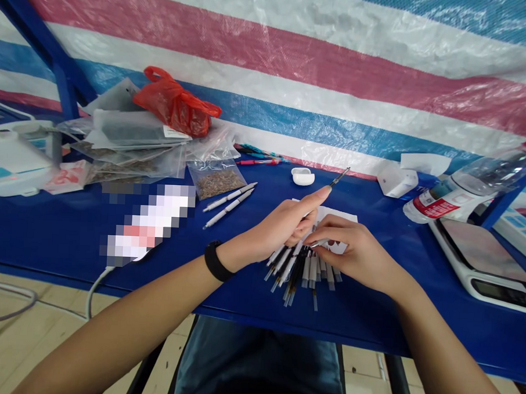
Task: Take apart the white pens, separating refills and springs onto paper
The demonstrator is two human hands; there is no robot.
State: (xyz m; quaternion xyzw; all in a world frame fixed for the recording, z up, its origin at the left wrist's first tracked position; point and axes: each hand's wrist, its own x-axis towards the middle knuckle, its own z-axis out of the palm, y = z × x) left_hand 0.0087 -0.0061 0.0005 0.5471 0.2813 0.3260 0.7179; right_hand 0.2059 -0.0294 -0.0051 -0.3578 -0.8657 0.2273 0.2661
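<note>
My left hand, with a black band on its wrist, is closed around a slim pen-like rod. The rod's dark, metallic tip sticks out past the thumb, pointing up and away. Close beside it, my right hand pinches a small silvery piece between thumb and fingers; its full shape is hidden. Beneath both hands lies a fanned pile of pen refills, with clear tube ends and whitish sleeves. A white paper sheet shows behind the hands, partly covered.
Two white pens lie left of my hands. Behind are an earbud case, bags of brown bits and a red plastic bag. A phone-like blurred object with a cable lies left. A bottle and digital scale stand right.
</note>
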